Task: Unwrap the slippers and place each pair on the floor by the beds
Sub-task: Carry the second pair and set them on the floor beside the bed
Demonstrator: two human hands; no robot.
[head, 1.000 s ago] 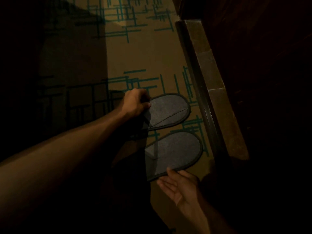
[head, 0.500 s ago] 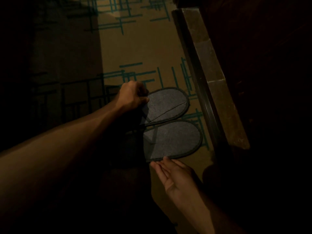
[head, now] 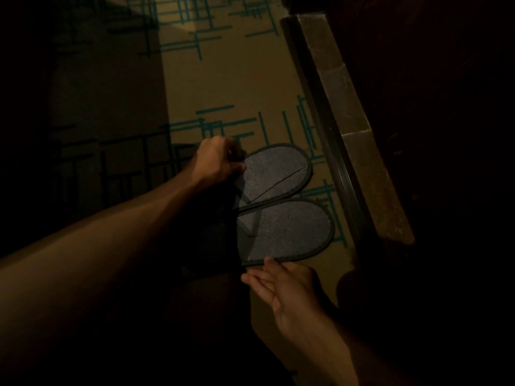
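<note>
Two flat grey slippers with dark trim lie side by side on the carpet, edges touching. My left hand [head: 216,162] grips the heel end of the far slipper [head: 276,174] with curled fingers. The near slipper [head: 289,229] lies just below it. My right hand [head: 281,285] has straight fingers, and their tips touch the near slipper's lower edge. The slippers' heel ends are lost in shadow under my left arm.
The tan carpet [head: 239,79] has a teal line pattern. A dark rail and a stone-like ledge [head: 359,135] run diagonally along the right of the slippers. Beyond the ledge and at the far left all is too dark to make out.
The near slipper has slid up against the far one, closing the gap between them. My right hand followed its lower edge upward. My left hand stayed on the far slipper.
</note>
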